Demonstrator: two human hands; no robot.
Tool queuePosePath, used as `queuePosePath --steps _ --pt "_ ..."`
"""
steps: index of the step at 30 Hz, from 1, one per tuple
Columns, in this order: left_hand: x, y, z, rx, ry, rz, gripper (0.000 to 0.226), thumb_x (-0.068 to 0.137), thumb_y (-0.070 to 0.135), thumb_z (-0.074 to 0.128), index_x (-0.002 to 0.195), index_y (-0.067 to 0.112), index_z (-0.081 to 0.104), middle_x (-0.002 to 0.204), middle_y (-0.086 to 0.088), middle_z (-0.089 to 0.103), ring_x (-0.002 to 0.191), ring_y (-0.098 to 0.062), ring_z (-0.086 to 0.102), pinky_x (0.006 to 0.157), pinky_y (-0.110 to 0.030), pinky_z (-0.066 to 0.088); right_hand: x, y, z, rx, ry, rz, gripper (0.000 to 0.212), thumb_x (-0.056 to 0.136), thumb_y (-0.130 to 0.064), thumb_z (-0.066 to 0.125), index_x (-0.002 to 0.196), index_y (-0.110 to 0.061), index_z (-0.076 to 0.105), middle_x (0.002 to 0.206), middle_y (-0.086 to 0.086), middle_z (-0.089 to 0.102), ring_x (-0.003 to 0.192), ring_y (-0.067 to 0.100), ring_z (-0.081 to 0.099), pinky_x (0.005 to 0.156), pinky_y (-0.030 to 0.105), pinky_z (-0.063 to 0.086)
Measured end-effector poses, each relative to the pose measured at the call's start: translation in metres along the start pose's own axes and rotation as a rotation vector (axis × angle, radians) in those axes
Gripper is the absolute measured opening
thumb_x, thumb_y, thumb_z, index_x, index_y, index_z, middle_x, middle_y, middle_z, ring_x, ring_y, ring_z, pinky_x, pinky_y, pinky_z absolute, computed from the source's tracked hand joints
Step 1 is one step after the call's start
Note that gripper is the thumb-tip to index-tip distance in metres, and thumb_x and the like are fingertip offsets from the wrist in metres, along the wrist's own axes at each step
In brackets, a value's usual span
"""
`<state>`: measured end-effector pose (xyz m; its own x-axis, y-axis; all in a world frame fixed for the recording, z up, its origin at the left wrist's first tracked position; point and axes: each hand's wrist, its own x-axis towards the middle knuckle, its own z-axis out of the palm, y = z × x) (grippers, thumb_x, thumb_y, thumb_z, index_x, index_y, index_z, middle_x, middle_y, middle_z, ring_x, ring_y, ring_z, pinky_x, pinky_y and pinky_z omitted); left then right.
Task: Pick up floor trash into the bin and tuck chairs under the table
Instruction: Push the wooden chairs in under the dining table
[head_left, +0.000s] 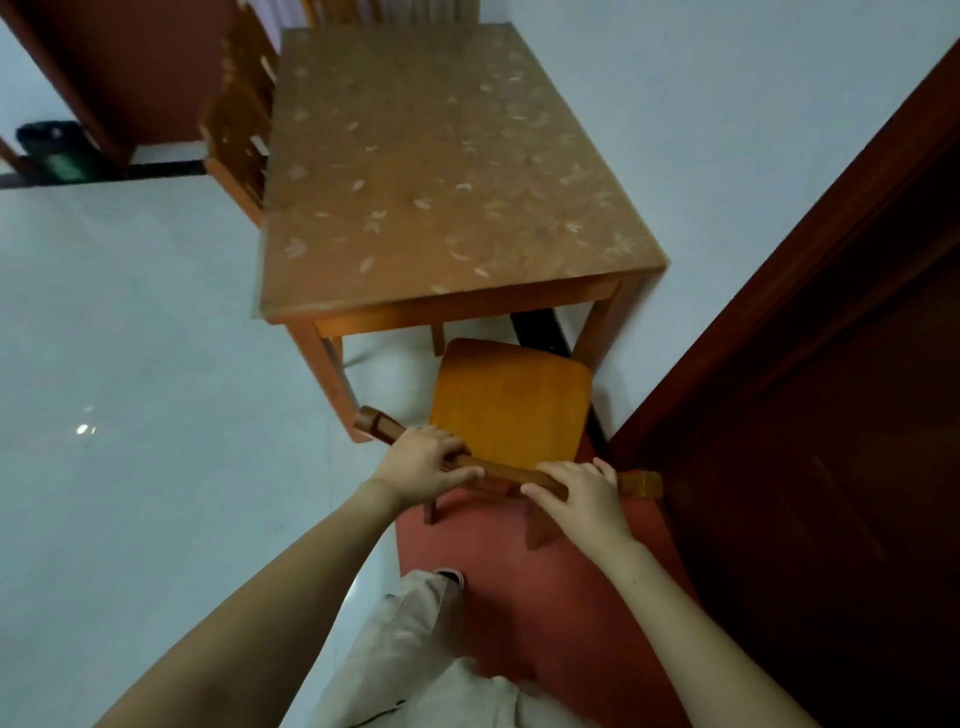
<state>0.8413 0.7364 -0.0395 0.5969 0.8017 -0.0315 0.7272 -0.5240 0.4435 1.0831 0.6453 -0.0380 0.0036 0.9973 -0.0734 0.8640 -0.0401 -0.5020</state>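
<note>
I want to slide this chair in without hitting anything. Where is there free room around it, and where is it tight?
Free: the gap under the table between its near legs, and pale floor left. Tight: the dark door beside the chair on the right. Left hand and right hand grip its backrest.

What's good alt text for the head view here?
Seen from above, a person's left hand and right hand grip the top rail of a wooden chair facing a wooden table, its seat not yet under the tabletop. Another chair stands at the table's left side, a dark bin beyond it.
</note>
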Motion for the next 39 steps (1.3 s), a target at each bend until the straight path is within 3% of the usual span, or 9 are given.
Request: queuePosePath --steps 4,8,15,21,29,33,36,39 --pt "-0.002 0.0 0.005 -0.042 0.034 -0.041 0.055 0.08 0.074 0.045 0.083 0.023 0.066 0.072 0.009 0.059 0.071 -0.008 0.05 0.066 -0.031 0.043 -0.003 0.006 0.003 0.075 0.062 -0.002 0.046 0.088 -0.061 0.054 0.116 -0.026 0.069 0.115 -0.008 0.069 0.113 0.013 0.056 0.116 0.031 0.011" --pt "-0.006 0.003 0.013 -0.035 0.101 -0.035 0.051 0.082 0.071 0.049 0.078 0.023 0.067 0.068 0.011 0.057 0.068 -0.006 0.049 0.066 -0.032 0.044 -0.002 0.013 0.009 0.15 0.125 -0.012 0.042 0.081 -0.062 0.061 0.103 -0.028 0.074 0.099 -0.013 0.07 0.101 0.011 0.057 0.103 0.022 0.019" --pt "0.002 -0.001 0.012 -0.017 0.097 -0.073 0.058 0.082 0.077 0.043 0.087 0.026 0.07 0.073 0.011 0.059 0.071 -0.008 0.052 0.066 -0.035 0.046 0.016 0.021 0.011 0.236 0.193 -0.06 0.048 0.073 -0.069 0.053 0.089 -0.03 0.076 0.085 -0.015 0.069 0.089 0.008 0.054 0.089 0.027 0.023" --pt "0.02 0.0 0.003 -0.004 0.138 -0.077 0.056 0.083 0.075 0.043 0.086 0.025 0.069 0.076 0.009 0.062 0.073 -0.007 0.051 0.066 -0.031 0.045 0.037 0.026 0.005 0.219 0.257 -0.098 0.043 0.076 -0.066 0.054 0.088 -0.031 0.075 0.084 -0.016 0.068 0.087 0.006 0.051 0.088 0.027 0.021" --pt "0.039 -0.007 -0.008 -0.102 0.09 -0.133 0.055 0.077 0.075 0.051 0.089 0.026 0.073 0.078 0.012 0.064 0.075 -0.004 0.055 0.065 -0.028 0.049 0.057 0.025 -0.003 0.261 0.169 -0.073 0.035 0.078 -0.059 0.063 0.09 -0.028 0.076 0.087 -0.013 0.07 0.092 0.009 0.052 0.098 0.035 0.024" --pt "0.042 -0.014 -0.006 -0.126 0.105 -0.176 0.057 0.075 0.077 0.05 0.09 0.027 0.073 0.079 0.016 0.064 0.077 -0.003 0.054 0.066 -0.023 0.047 0.066 0.027 0.003 0.276 0.157 -0.081 0.043 0.076 -0.065 0.057 0.089 -0.028 0.076 0.088 -0.014 0.071 0.091 0.007 0.051 0.101 0.037 0.024" --pt "0.059 -0.01 -0.005 -0.125 0.082 -0.175 0.059 0.074 0.076 0.052 0.09 0.024 0.074 0.079 0.01 0.065 0.076 -0.005 0.054 0.066 -0.029 0.048 0.078 0.038 -0.004 0.244 0.19 -0.095 0.045 0.075 -0.067 0.055 0.087 -0.03 0.076 0.085 -0.015 0.07 0.089 0.008 0.052 0.096 0.033 0.025" --pt "0.071 -0.004 0.007 -0.139 0.16 -0.158 0.057 0.075 0.074 0.054 0.088 0.022 0.075 0.077 0.008 0.064 0.074 -0.008 0.052 0.066 -0.034 0.046 0.088 0.057 -0.012 0.213 0.215 -0.14 0.043 0.074 -0.067 0.056 0.087 -0.031 0.076 0.084 -0.017 0.068 0.088 0.007 0.053 0.093 0.027 0.022"
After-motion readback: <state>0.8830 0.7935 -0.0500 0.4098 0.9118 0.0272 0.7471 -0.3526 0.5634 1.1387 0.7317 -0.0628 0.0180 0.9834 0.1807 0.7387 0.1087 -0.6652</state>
